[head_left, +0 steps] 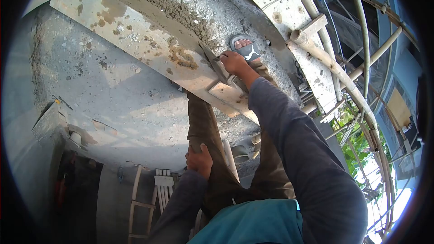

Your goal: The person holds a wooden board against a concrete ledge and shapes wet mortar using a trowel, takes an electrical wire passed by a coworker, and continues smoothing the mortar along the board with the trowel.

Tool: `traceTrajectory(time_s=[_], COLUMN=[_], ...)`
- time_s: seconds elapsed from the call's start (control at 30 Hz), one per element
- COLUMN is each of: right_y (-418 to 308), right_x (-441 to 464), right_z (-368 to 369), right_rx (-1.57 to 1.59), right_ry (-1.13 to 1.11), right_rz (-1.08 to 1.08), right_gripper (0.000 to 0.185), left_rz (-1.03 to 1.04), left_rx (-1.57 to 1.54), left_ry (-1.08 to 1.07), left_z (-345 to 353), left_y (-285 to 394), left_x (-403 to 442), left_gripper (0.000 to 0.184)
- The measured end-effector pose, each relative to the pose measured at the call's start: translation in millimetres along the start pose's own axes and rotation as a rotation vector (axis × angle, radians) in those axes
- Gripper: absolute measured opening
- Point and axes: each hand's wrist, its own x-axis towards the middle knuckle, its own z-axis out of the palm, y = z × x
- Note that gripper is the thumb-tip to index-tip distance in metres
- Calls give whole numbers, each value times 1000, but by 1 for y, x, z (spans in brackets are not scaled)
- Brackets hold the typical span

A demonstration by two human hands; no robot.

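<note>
My right hand (233, 63) is closed round the handle of a trowel (215, 64), whose flat metal blade rests along the edge of a long mortar-stained board (149, 47). Wet grey mortar (181, 16) lies in a strip along the far side of that board. A small wooden piece (224, 91) sits on the board below the trowel. Lower down, my left hand (199, 161) wraps round my bent left knee, thumb on top; its fingertips are partly hidden. A sandalled foot (246, 47) stands just beyond my right hand on rough concrete.
Bamboo poles (316, 52) and a pale plank (312, 72) run along the right side, with a drop and green leaves (357, 158) beyond. A grey concrete surface (122, 95) spreads at left. Below stand a wooden ladder (135, 203) and a slatted wooden object (163, 183).
</note>
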Motion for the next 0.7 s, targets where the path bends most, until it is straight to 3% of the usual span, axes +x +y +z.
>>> traceTrajectory(time_s=[0.03, 0.17, 0.23, 0.3, 0.4, 0.53, 0.7], right_y=[-23, -116, -122, -117, -80, -24, -4], right_x=[15, 31, 24, 9, -35, -82, -149], right_z=[-5, -69, -96, -126, -171, -187, -199], right_rx=[66, 644, 685, 719, 780, 761, 1024], right_ry=[68, -3, 102, 222, 137, 186, 282], right_rz=[-30, 111, 70, 19, 94, 207, 217], right_gripper=[34, 34, 34, 34, 39, 41, 43], left_rz=[6, -13, -22, -19, -10, -25, -23], left_rx=[6, 11, 24, 27, -10, -76, -224], left_ry=[6, 25, 26, 32, 66, 56, 51], left_z=[1, 2, 1, -2, -6, -20, -42], left_y=[1, 7, 12, 17, 26, 41, 34], left_x=[-1, -7, -8, -9, -14, -22, -68], left_gripper=[66, 66, 66, 66, 67, 69, 70])
